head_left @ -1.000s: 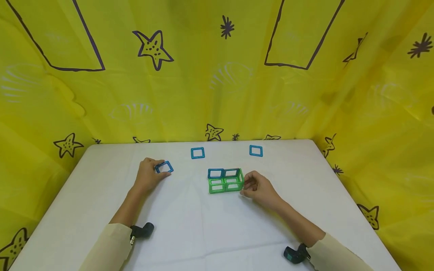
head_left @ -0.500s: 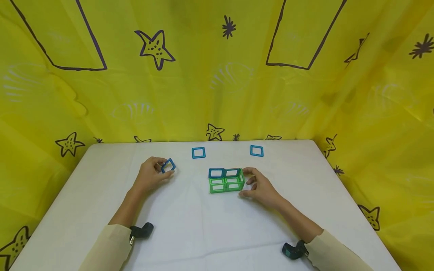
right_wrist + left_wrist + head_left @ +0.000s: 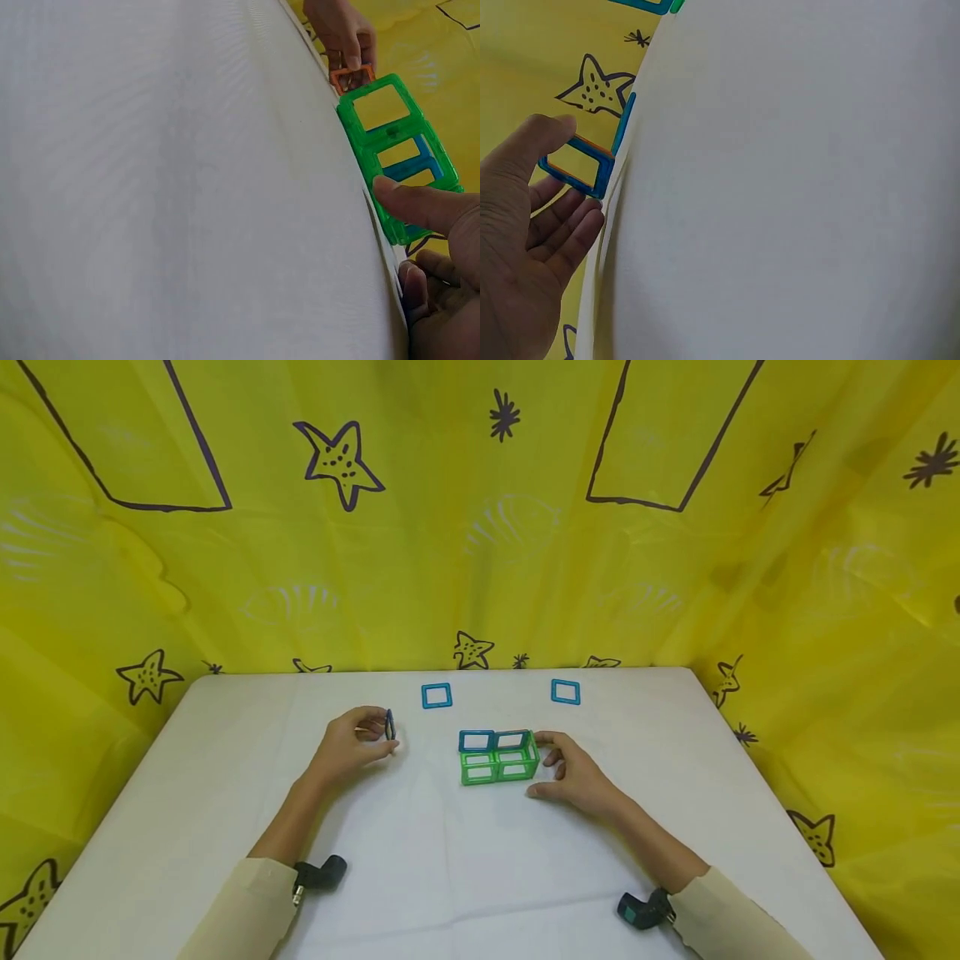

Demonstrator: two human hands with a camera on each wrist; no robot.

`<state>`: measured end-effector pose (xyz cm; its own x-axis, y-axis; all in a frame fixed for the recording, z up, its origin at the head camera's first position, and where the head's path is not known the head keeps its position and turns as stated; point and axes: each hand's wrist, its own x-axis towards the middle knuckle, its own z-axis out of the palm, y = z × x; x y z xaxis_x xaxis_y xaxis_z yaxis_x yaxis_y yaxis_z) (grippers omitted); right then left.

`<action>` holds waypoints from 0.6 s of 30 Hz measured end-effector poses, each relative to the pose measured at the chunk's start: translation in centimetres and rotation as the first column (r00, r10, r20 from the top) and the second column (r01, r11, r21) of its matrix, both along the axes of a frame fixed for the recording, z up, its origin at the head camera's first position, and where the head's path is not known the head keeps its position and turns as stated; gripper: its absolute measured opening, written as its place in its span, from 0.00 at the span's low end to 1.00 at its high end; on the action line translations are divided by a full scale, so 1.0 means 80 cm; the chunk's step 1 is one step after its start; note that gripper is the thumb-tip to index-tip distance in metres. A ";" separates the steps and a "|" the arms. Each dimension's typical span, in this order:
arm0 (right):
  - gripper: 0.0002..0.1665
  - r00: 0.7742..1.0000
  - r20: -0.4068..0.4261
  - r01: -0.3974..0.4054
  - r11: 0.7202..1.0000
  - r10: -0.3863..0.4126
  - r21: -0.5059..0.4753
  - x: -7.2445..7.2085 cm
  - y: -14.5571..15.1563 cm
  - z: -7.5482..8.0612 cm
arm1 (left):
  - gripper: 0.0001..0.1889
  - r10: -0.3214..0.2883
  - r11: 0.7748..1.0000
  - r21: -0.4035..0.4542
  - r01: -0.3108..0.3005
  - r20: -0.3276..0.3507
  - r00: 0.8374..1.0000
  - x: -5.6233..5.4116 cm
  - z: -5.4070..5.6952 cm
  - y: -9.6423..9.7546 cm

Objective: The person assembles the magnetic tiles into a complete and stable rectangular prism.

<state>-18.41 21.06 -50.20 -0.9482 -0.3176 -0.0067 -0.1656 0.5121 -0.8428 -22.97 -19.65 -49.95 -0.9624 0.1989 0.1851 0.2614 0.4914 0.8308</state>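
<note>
My left hand pinches a square magnetic tile by thumb and fingers, edge-on in the head view. Its frame looks blue in the left wrist view, while the right wrist view shows an orange side. To its right, apart from it, stands a two-square-long box of magnetic tiles, green at front, base and right end, with two blue tiles upright along the back. My right hand holds the box's right end, index finger at the far corner and thumb at the near side.
Two loose blue square tiles lie near the table's back edge, one left tile and one right tile. A white cloth covers the table. Yellow patterned curtain hangs behind and at the sides.
My left hand has moved right toward the box, turning its tile from facing the camera to edge-on. My right hand's fingers have spread around the box's end; the box stays in place.
</note>
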 end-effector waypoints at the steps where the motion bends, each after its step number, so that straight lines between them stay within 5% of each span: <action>1: 0.52 1.000 0.000 -0.003 1.000 0.003 0.000 0.000 0.000 0.000 | 0.29 -0.017 1.000 -0.004 0.017 -0.004 1.000 0.000 0.000 0.002; 7: 0.51 1.000 0.016 0.004 1.000 -0.004 0.007 -0.001 0.002 -0.001 | 0.28 -0.109 0.994 -0.025 0.108 -0.018 0.994 0.006 0.000 0.020; 18: 0.54 0.999 -0.017 0.029 0.998 -0.029 0.047 0.002 -0.005 -0.003 | 0.28 -0.172 0.985 -0.024 0.172 0.005 0.985 0.018 0.004 0.050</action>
